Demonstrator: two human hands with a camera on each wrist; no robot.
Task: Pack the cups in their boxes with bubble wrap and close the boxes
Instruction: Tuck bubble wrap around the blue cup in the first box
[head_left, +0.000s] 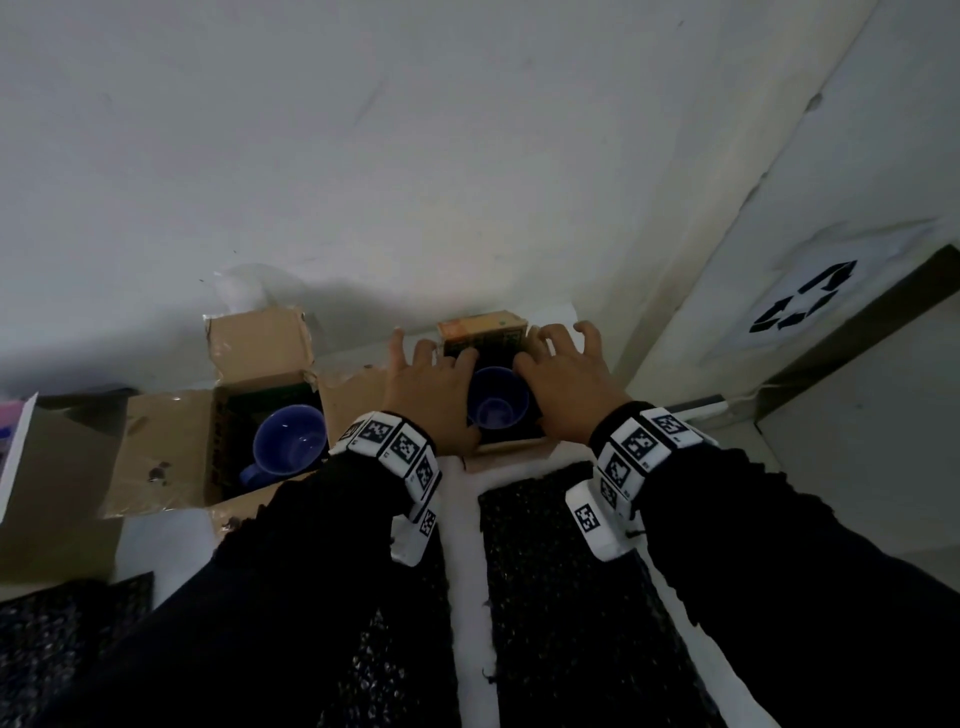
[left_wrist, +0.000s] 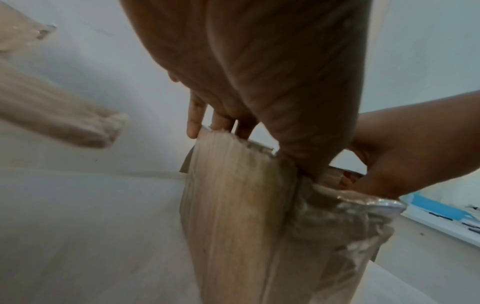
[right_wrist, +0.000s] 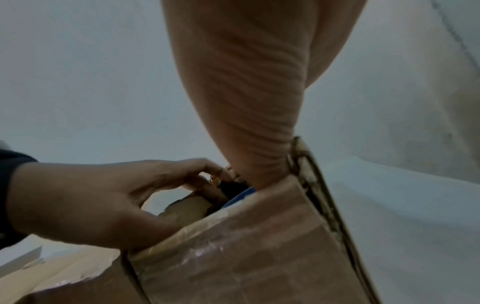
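Note:
Two cardboard boxes stand against the wall. The left box (head_left: 171, 452) is open, with a blue mug (head_left: 288, 447) inside. In the right box (head_left: 511, 447) a blue cup (head_left: 497, 397) sits in dark lining; its printed far flap (head_left: 483, 332) stands up. My left hand (head_left: 431, 379) and right hand (head_left: 566, 374) flank that cup. In the left wrist view my fingers (left_wrist: 193, 123) lie over the top of the left side flap (left_wrist: 228, 185), with the thumb (left_wrist: 298, 144) inside it. My right thumb (right_wrist: 259, 144) reaches inside, beside the right flap (right_wrist: 309, 174). Black bubble wrap (head_left: 561, 571) lies in front.
More black bubble wrap (head_left: 62, 649) lies at the near left, beside flat cardboard (head_left: 52, 493). A white panel with a recycling sign (head_left: 800, 301) stands at the right. The white wall (head_left: 415, 156) is right behind the boxes. A pink and white object (head_left: 10, 441) pokes in at far left.

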